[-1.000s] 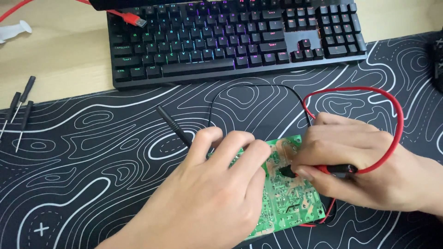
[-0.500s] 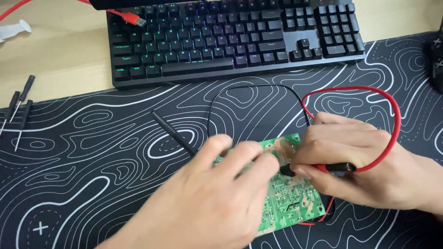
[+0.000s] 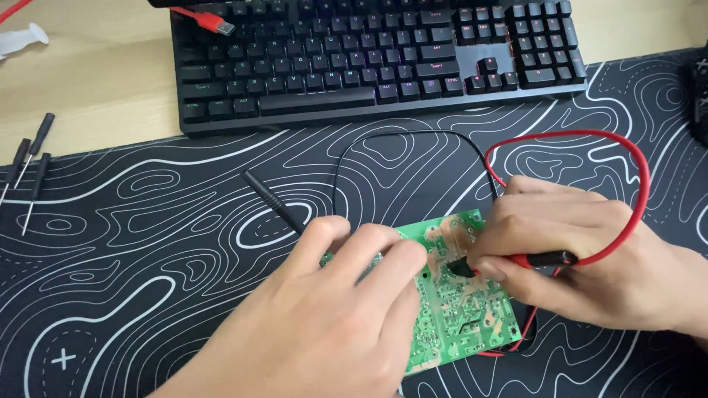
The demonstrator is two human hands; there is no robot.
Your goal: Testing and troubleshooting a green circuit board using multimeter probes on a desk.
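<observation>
A green circuit board lies solder side up on a black desk mat with white contour lines. My left hand rests on the board's left part and grips a black test probe whose rear end sticks out to the upper left. My right hand pinches a red test probe, its dark tip touching the board near its upper middle. A red lead loops behind my right hand. A black lead arcs above the board.
A black backlit keyboard lies across the top on a wooden desk. Several small screwdrivers lie at the left mat edge. A red cable plug rests on the keyboard's upper left. A dark object sits at the right edge.
My left hand has shifted slightly on the board, fingers curling closer together around the black probe. My right hand and the red probe stay almost in place.
</observation>
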